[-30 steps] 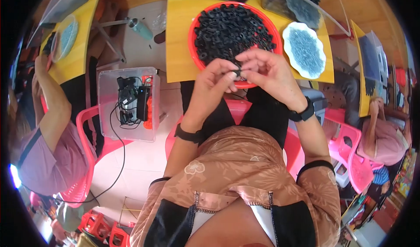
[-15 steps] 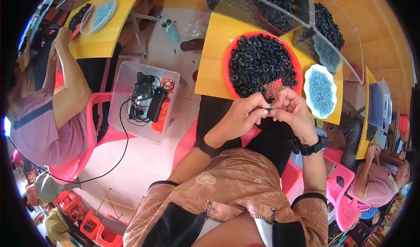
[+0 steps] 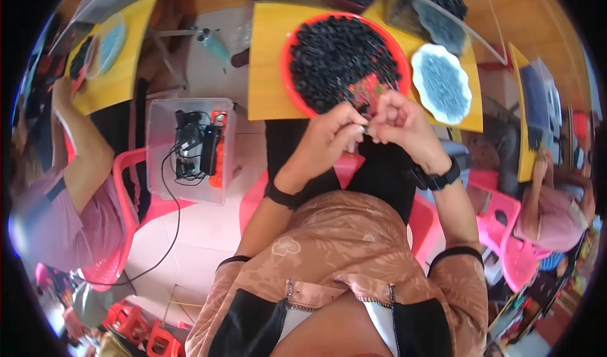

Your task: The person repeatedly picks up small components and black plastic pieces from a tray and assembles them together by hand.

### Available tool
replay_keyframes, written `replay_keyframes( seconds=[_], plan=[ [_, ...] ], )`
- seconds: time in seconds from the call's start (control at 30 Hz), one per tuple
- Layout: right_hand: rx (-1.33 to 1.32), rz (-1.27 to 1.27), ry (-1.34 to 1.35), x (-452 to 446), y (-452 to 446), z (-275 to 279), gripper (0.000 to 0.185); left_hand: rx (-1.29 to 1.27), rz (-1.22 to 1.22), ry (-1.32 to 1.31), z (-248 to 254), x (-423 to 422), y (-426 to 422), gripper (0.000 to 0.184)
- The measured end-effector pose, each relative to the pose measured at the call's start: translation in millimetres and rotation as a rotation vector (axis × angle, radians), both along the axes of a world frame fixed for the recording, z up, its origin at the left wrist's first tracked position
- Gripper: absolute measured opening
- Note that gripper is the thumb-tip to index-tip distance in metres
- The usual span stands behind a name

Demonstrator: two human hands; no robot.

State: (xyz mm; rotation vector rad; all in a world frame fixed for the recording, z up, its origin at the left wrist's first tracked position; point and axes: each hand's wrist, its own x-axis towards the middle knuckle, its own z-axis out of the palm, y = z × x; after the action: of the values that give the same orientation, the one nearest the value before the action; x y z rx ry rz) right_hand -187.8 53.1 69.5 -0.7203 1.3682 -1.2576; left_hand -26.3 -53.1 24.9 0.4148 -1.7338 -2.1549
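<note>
My left hand [image 3: 330, 137] and my right hand [image 3: 408, 129] meet just past the near rim of a round red tray [image 3: 286, 72]. Thumb and forefinger of the left are pinched on a small dark piece [image 3: 366, 129], mostly covered by the fingertips. Right fingers are curled together against it; whether they hold a second tiny part is hidden. Many small black plastic parts [image 3: 335, 54] fill the tray, with its red bottom showing near my hands. To the right, a white scalloped dish [image 3: 466, 98] holds a heap of tiny silvery-blue pieces [image 3: 442, 82].
Under the tray is a yellow table [image 3: 265, 98], with clear plastic bins [image 3: 436, 25] of black parts behind. On the left, a clear box [image 3: 155, 167] holds cables and a black device. Other people sit at yellow tables on both sides. A bottle [image 3: 213, 46] lies beyond.
The whole view has shifted, so the table and tray appear higher and further left. My hands stay together, still pinched at the small piece.
</note>
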Motion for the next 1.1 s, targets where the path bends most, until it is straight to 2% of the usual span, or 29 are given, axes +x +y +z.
replay_keyframes(
  seconds=[0.23,0.37,0.5,0.6,0.77,1.1],
  plan=[
    [0.031,-0.015,-0.049,-1.3,-5.3,-0.8,0.025,0.004,0.084,0.061,-4.4,-1.3,3.4,0.003],
    [0.035,-0.002,-0.027,1.4,-12.2,-0.2,0.025,-0.011,0.058,0.038,-7.2,2.0,-1.3,0.01],
    [0.032,0.078,-0.02,-11.4,-7.6,6.7,0.021,0.082,0.049,0.123,2.0,0.8,0.3,0.012],
    [0.134,0.121,-0.071,-16.1,-4.8,5.1,0.018,0.167,0.038,0.169,4.5,2.5,1.8,0.011],
    [0.123,0.12,-0.143,-10.8,-5.8,3.6,0.01,0.236,0.021,0.228,3.8,4.8,-1.0,0.01],
    [0.155,0.104,-0.112,-2.3,-14.1,15.2,0.01,0.198,0.068,0.276,-4.8,4.7,-1.7,0.009]
  ],
)
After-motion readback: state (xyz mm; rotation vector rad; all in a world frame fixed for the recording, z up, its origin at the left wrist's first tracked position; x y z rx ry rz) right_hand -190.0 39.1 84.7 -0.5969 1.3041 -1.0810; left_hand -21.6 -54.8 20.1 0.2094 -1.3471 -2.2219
